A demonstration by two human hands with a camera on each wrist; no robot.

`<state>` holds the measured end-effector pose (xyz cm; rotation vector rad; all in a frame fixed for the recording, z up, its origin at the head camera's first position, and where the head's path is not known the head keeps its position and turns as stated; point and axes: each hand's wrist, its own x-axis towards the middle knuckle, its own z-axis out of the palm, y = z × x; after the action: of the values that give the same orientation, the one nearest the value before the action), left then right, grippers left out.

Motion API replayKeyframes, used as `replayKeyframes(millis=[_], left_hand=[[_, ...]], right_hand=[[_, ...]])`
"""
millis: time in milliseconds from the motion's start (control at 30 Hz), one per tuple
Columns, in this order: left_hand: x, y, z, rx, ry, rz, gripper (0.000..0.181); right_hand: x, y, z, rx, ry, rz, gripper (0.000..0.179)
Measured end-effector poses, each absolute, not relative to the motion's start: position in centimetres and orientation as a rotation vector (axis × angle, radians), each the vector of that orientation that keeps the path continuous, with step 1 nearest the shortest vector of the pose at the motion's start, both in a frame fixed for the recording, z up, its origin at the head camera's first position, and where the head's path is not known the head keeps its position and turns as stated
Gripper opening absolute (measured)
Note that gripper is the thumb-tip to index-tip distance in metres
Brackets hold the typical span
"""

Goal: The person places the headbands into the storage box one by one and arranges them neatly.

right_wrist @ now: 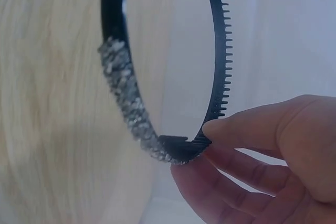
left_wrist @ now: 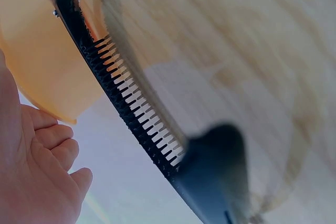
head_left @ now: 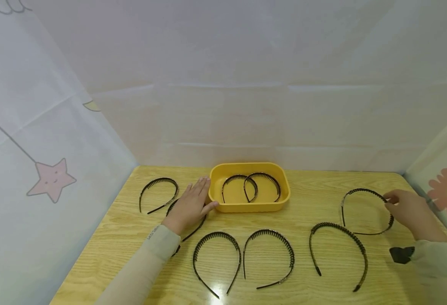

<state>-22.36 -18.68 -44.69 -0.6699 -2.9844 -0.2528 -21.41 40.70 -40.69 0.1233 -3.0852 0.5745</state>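
Observation:
At the table's right side my right hand [head_left: 408, 212] pinches the edge of a black toothed headband [head_left: 366, 190]. In the right wrist view, thumb and fingers hold this headband [right_wrist: 123, 87], which has a silvery glittering stretch. My left hand [head_left: 189, 205] lies with fingers extended against the left end of a yellow bin [head_left: 246, 207]. Beneath that hand and wrist is another headband [head_left: 198, 226], partly hidden. Its comb teeth show close up in the left wrist view, beside the bin's wall [left_wrist: 52, 61]. Inside the bin two headbands [head_left: 229, 178] overlap.
One headband [head_left: 160, 179] lies at the far left of the wooden table [head_left: 307, 190]. Nearer the front are three more: a left one [head_left: 216, 234], a middle one [head_left: 271, 231] and a brownish one [head_left: 338, 225]. A pale cloth wall [head_left: 246, 114] rises behind the table.

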Motion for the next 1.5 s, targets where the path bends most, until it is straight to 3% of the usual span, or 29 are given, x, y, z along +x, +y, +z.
replayKeyframes(millis=[1500], left_hand=[[-22.5,-18.6,-44.6,-0.677,-3.010,-0.244,0.085]], right_hand=[[-22.7,28.9,-39.7,0.049,-2.717,1.007,0.042]])
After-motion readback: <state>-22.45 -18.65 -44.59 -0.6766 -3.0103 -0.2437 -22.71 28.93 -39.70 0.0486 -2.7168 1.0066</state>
